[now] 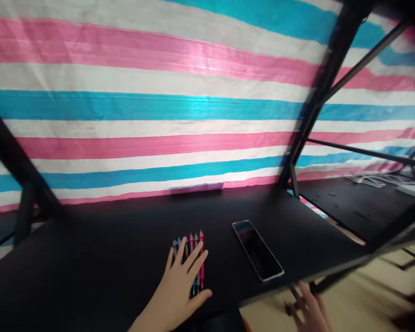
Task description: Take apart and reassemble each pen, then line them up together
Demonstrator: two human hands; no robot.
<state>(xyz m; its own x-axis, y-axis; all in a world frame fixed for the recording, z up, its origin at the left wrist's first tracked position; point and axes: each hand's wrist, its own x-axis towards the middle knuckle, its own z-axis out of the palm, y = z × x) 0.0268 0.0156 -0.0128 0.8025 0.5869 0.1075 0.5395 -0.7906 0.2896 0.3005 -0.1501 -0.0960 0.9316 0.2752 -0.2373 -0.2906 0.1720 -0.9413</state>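
Note:
My left hand (pixel 183 281) lies with its fingers spread over a row of several pens (pixel 202 272) on the black table (pixel 107 258). The pens sit side by side, their tips pointing away from me; red, blue and dark ones show, partly covered by the hand. To the right of them a phone (pixel 258 251) with a dark screen and a pale edge rests at a slant. My right hand (pixel 313 311) is low at the right, beyond the table's front edge, and blurred. Something dark shows by its fingers, and I cannot tell whether it is held.
Behind the table hangs a striped pink, white and blue sheet (pixel 159 108). Black metal posts (pixel 311 106) rise at both sides. On a second dark table (pixel 335 198) to the right lie white cables (pixel 368 180) and a white object (pixel 413 189).

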